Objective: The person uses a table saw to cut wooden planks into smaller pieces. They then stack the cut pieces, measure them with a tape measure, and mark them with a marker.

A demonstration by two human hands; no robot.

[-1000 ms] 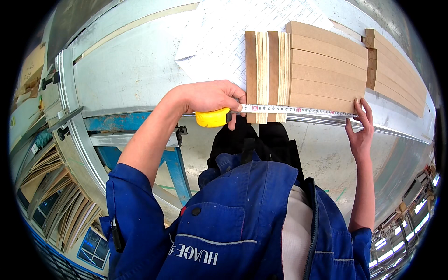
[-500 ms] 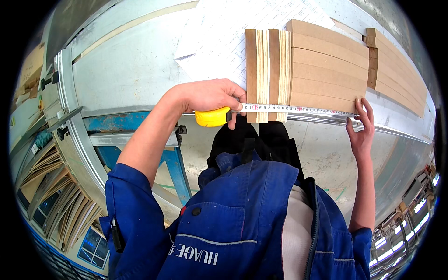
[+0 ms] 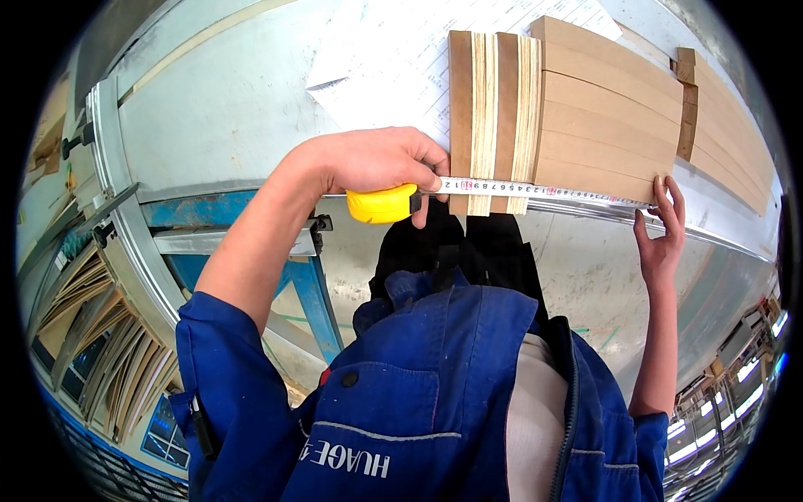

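Tape measure (image 3: 381,205) stretched across the wood!

One tape, bright yellow case — the left hand's (image 3: 381,161) fingers are wrapped round it! Its white blade (image 3: 510,188) crosses four bands of wood (image 3: 508,109), two brown, two pale, then skirts brown boards (image 3: 611,109). The right hand's (image 3: 663,230) fingers, narrowly parted, mask the blade's tip — pinching? Can't tell. One more stack (image 3: 728,138) right; wood partly covers paper (image 3: 376,63) on the desk (image 3: 217,109).

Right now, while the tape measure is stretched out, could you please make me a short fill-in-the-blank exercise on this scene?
1. The left hand is at the tape measure, whose case is coloured ____.
2. The blade runs from the case toward the person's ____.
3. The boards partly hide some white printed ____.
4. The person's jacket is coloured ____.

Missing words: yellow; right hand; paper; blue.
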